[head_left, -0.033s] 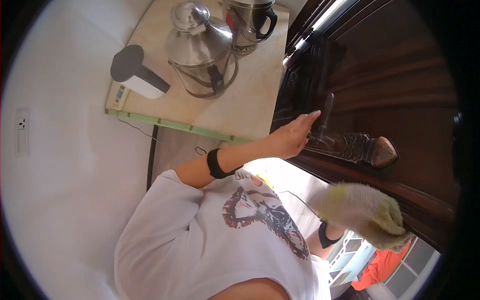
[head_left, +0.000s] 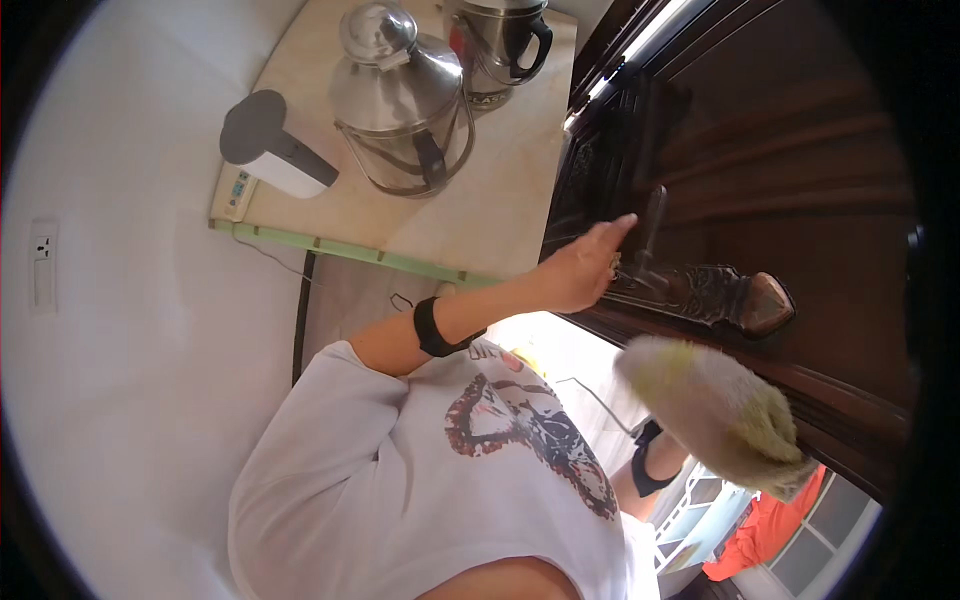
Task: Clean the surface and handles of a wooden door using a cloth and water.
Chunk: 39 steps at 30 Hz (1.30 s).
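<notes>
A dark brown wooden door (head_left: 780, 180) stands at the right, with a lever handle (head_left: 655, 225) on a carved metal plate (head_left: 715, 295). My left hand (head_left: 580, 272) is at the door's edge beside the lever, its fingers curled there and a ring showing on one of them. One digit points up past the edge. Lower right, a fuzzy cloth (head_left: 710, 405), whitish with yellow-green patches, covers my right hand and hides its fingers. It is close to the door's face below the plate, slightly blurred. Black bands circle both my wrists.
A table (head_left: 500, 200) with a green edge carries a large steel pot (head_left: 400, 110), a second steel vessel with a black handle (head_left: 500, 45) and a grey-and-white device (head_left: 280, 150). A wall socket (head_left: 43, 265) is at far left. Something orange (head_left: 765, 535) hangs lower right.
The cloth on my right hand has shifted up and slightly left along the door. My left hand has turned a little, staying at the door's edge.
</notes>
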Tool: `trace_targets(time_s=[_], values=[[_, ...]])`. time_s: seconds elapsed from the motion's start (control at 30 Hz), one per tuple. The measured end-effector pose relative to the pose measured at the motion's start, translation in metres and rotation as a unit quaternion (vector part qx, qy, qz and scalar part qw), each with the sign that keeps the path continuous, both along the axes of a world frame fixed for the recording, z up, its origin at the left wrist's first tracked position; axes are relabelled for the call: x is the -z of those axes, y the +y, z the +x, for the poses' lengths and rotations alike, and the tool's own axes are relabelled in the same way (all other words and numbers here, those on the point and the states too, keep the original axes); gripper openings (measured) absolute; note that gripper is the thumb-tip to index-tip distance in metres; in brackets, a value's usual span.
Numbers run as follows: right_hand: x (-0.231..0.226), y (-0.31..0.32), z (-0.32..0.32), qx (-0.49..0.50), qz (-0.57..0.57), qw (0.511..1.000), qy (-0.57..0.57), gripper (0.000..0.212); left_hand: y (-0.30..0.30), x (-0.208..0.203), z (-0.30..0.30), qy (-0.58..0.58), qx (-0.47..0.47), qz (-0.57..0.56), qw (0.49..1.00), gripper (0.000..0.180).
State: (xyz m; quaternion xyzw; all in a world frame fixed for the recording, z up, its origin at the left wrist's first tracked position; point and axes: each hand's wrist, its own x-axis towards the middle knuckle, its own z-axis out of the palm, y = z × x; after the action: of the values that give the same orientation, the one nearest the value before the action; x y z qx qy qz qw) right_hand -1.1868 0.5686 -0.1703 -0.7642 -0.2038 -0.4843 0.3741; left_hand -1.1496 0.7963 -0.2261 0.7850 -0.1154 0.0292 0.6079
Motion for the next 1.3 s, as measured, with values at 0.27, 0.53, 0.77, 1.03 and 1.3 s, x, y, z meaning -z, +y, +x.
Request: trace_targets(time_s=[0.27,0.53,0.77,1.03,1.3], values=[[0.046,0.013,-0.009,-0.101,0.035,0.989,0.097,0.058,0.02,0.043,-0.013,0.086,0.031,0.045,0.995,0.039],[-0.063,-0.026,0.017,0.038,0.041,0.997,0.057,0.057,0.001,-0.015,0.0,-0.043,0.033,0.046,0.997,0.033],[-0.02,0.003,0.01,-0.127,0.067,0.967,0.209,0.055,-0.04,-0.028,0.017,-0.205,-0.014,0.124,0.971,0.046],[-0.022,-0.001,-0.012,-0.071,0.029,0.979,0.188,0.055,-0.066,-0.006,0.009,-0.111,-0.044,0.185,0.975,0.072],[-0.045,-0.198,-0.057,-0.237,0.615,0.718,0.224,0.035,-0.08,0.009,-0.001,-0.006,-0.141,0.259,0.956,0.03]])
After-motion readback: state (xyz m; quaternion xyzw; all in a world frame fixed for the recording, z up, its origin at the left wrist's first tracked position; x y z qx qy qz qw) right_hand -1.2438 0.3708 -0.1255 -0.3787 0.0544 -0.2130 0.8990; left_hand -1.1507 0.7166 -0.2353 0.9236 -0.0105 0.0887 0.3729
